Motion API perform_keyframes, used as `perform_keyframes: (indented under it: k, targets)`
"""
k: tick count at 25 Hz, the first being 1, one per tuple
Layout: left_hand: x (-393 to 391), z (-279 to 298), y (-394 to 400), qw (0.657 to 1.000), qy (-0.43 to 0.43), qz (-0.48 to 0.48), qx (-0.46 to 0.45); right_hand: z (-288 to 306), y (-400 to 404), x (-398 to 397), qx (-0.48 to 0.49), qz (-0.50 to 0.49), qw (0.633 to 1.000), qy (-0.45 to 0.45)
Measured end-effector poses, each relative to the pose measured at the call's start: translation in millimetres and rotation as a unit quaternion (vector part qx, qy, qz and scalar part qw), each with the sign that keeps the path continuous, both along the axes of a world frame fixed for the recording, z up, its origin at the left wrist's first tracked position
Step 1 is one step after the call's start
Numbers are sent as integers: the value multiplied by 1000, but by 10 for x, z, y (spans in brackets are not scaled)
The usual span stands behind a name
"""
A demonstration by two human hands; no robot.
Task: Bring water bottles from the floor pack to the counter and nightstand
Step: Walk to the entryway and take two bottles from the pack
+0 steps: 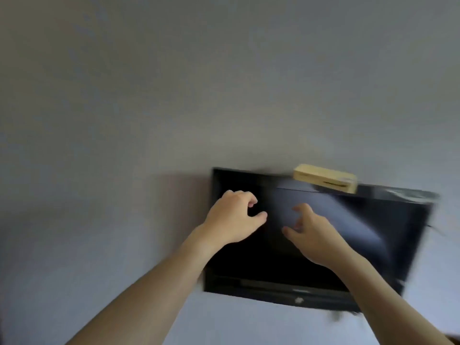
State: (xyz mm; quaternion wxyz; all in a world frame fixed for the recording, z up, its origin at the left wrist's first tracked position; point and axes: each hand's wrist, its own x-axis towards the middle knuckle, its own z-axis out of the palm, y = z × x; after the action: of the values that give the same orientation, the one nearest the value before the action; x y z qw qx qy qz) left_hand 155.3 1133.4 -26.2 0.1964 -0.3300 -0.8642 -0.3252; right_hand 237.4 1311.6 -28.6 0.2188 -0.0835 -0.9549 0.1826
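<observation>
Head view, blurred by motion. Two bare arms reaching forward and up, both empty. Left hand (234, 217) loosely curled, fingers (245, 198) bent over the thumb with a gap between, pinching nothing. Right hand (311, 232) beside it and a little lower, fingers half spread and hooked, likewise gripping nothing. The two hands near each other but not touching.

Behind both hands, a black flat rectangular wall-mounted television screen (373, 245), dark, tilted in the picture. Above and to the right of the right hand, a small pale yellow oblong box (324, 178) resting on the screen's top edge. All around, a plain grey-white painted wall (149, 95).

No water bottles, floor pack, counter or nightstand visible anywhere; whereabouts cannot be told from here, presumably below and out of sight.

Likely step: turning to fetch a bottle. Best done by lowering the gaze to the floor first, finding the pack, then gripping one bottle around its middle with the whole hand, upright.
</observation>
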Motion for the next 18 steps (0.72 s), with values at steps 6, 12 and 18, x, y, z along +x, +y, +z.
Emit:
perform_keyframes:
  k: [6, 12, 18]
  targets:
    - [-63, -220, -1833, 970, -27, 240, -24, -46, -1750, -1089, 33, 248, 968, -24]
    - [862, -106, -3365, 865, -41, 500, -1, 63, -3363, -1211, 31, 488, 871, -33]
    - [2045, -297, -4072, 743, -59, 667, -6, -36, -4632, -723, 1, 650, 757, -56]
